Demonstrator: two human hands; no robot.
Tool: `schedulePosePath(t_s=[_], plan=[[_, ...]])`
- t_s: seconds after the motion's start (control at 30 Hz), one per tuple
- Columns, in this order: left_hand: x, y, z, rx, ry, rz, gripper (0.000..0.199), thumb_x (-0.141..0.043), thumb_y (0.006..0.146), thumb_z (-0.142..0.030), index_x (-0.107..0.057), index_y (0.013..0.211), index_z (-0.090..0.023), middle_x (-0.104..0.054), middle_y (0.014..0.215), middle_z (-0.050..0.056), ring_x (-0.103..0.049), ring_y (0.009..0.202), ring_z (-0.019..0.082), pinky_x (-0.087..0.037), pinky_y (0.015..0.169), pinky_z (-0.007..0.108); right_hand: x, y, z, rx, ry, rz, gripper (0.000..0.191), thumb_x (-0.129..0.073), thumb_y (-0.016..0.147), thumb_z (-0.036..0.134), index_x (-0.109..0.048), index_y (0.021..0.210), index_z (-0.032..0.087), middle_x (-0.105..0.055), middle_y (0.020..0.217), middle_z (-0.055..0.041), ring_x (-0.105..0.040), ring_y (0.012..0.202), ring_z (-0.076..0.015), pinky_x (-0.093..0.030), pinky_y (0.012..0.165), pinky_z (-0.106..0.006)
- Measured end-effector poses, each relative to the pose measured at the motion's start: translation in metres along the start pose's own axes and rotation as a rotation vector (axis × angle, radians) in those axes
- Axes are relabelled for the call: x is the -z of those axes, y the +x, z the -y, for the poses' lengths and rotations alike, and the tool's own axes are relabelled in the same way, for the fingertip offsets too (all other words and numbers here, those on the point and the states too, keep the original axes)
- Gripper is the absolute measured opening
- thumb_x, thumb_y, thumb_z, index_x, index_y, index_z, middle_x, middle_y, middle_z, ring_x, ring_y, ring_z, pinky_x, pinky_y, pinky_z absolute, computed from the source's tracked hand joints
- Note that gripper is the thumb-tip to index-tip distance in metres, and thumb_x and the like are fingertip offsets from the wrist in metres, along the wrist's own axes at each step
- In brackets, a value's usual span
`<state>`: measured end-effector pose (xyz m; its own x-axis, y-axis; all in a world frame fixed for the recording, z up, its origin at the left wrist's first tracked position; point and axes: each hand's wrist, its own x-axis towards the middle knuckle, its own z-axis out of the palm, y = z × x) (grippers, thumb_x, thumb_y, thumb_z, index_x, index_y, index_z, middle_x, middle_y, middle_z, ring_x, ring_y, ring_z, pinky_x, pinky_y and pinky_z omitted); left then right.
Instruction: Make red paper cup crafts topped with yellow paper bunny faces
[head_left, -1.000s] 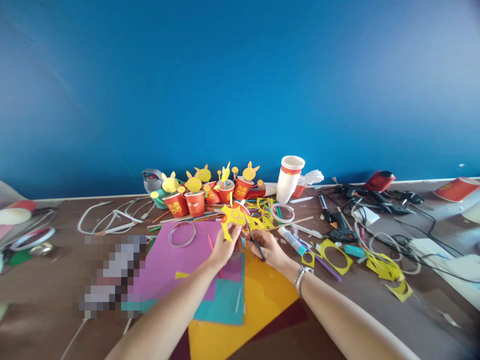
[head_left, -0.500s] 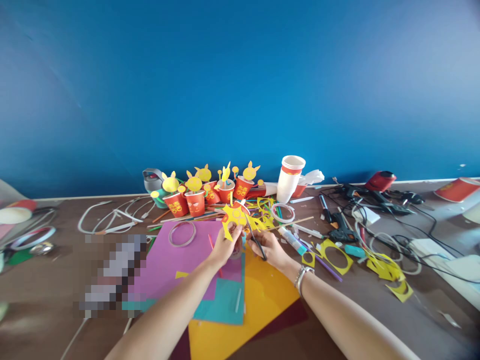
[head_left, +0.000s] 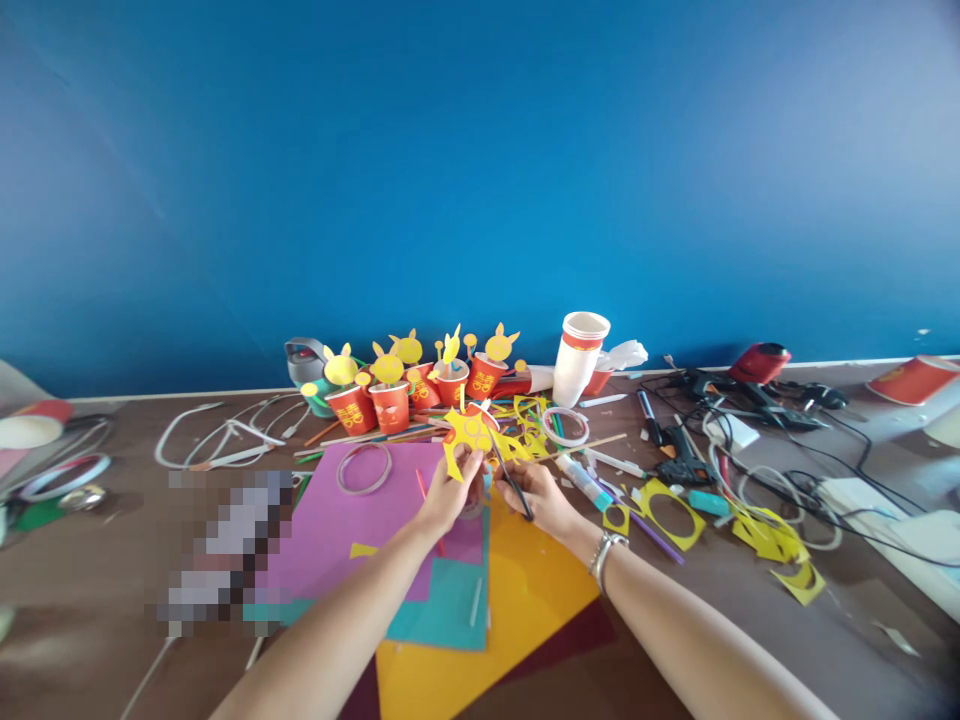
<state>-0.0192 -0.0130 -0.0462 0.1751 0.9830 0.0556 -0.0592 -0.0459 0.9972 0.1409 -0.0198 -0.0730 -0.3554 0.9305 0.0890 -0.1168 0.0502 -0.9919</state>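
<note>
Between finger and thumb, my left hand (head_left: 452, 492) pinches a piece of yellow paper (head_left: 471, 432) with rounded shapes marked on it. My right hand (head_left: 541, 497) is closed round the black handles of a pair of scissors (head_left: 513, 484), whose blades point up and left at the right edge of the yellow paper. Both hands are above the purple sheet (head_left: 390, 515) and the orange sheet (head_left: 525, 590). Behind them stand several red cups (head_left: 391, 408) with yellow eared paper figures. The fingertips are partly hidden by the paper and scissors.
A tall stack of white cups (head_left: 576, 360) stands behind, right of the red cups. Yellow offcuts (head_left: 673, 513), a glue gun (head_left: 684, 458) and tangled cables lie to the right. A teal sheet (head_left: 450, 605) is in front; white cables (head_left: 225, 440) lie at the left.
</note>
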Motion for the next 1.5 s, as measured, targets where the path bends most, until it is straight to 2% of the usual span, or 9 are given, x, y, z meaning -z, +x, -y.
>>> schedulePosePath(t_s=[0.2,0.43,0.63,0.83,1.03,1.37,1.5], plan=[[0.002,0.000,0.002,-0.038,0.013,-0.016,0.036,-0.051,0.087,-0.054,-0.052,0.076,-0.019,-0.053,0.055,-0.003,-0.048,0.043,0.010,-0.035,0.045,0.024,0.001,0.000,0.004,-0.028,-0.025,0.005,0.024,-0.071,0.074,0.035,-0.057,0.076,0.015,-0.048,0.059,0.0038,-0.039,0.051,-0.0068,-0.031,0.046,-0.020],[0.000,0.000,0.000,-0.012,0.015,0.004,0.039,-0.049,0.087,-0.057,-0.049,0.074,-0.020,-0.049,0.048,-0.005,-0.045,0.039,0.010,-0.031,0.042,0.024,0.000,0.000,0.000,-0.016,-0.002,0.008,0.024,-0.071,0.074,0.035,-0.058,0.080,0.016,-0.050,0.060,0.0034,-0.040,0.051,-0.0069,-0.033,0.047,-0.020],[0.001,0.000,-0.001,-0.017,0.022,0.019,0.040,-0.054,0.084,-0.058,-0.053,0.075,-0.019,-0.051,0.051,-0.003,-0.047,0.040,0.011,-0.032,0.043,0.024,-0.001,0.000,-0.002,0.007,-0.009,0.001,0.025,-0.072,0.075,0.035,-0.060,0.084,0.016,-0.050,0.061,0.0031,-0.040,0.051,-0.0069,-0.032,0.046,-0.020],[0.001,0.000,-0.001,-0.021,0.000,0.033,0.039,-0.052,0.085,-0.057,-0.052,0.074,-0.019,-0.050,0.047,-0.004,-0.044,0.037,0.010,-0.030,0.040,0.024,-0.002,0.000,0.010,-0.035,-0.007,-0.009,0.029,-0.072,0.073,0.041,-0.058,0.078,0.016,-0.046,0.056,0.0045,-0.038,0.047,-0.0060,-0.029,0.043,-0.020],[0.000,0.000,-0.002,-0.019,-0.037,0.007,0.038,-0.052,0.086,-0.055,-0.050,0.074,-0.019,-0.050,0.047,-0.005,-0.042,0.037,0.009,-0.028,0.041,0.023,-0.005,0.000,0.021,-0.063,0.018,-0.030,0.031,-0.076,0.067,0.038,-0.055,0.074,0.016,-0.045,0.057,0.0052,-0.036,0.047,-0.0057,-0.029,0.044,-0.021],[0.000,-0.001,0.000,-0.008,-0.082,-0.006,0.039,-0.051,0.087,-0.056,-0.050,0.075,-0.019,-0.048,0.045,-0.006,-0.041,0.036,0.008,-0.029,0.040,0.022,0.000,0.000,0.012,-0.070,0.002,-0.011,0.029,-0.075,0.070,0.037,-0.057,0.080,0.016,-0.049,0.060,0.0039,-0.040,0.048,-0.0063,-0.034,0.044,-0.020],[-0.001,0.000,-0.001,-0.028,-0.104,-0.036,0.038,-0.053,0.087,-0.055,-0.051,0.075,-0.019,-0.047,0.046,-0.006,-0.041,0.036,0.008,-0.029,0.039,0.022,0.000,0.000,0.014,-0.069,-0.009,-0.004,0.029,-0.073,0.071,0.037,-0.057,0.082,0.016,-0.048,0.059,0.0049,-0.039,0.047,-0.0057,-0.032,0.043,-0.019]])
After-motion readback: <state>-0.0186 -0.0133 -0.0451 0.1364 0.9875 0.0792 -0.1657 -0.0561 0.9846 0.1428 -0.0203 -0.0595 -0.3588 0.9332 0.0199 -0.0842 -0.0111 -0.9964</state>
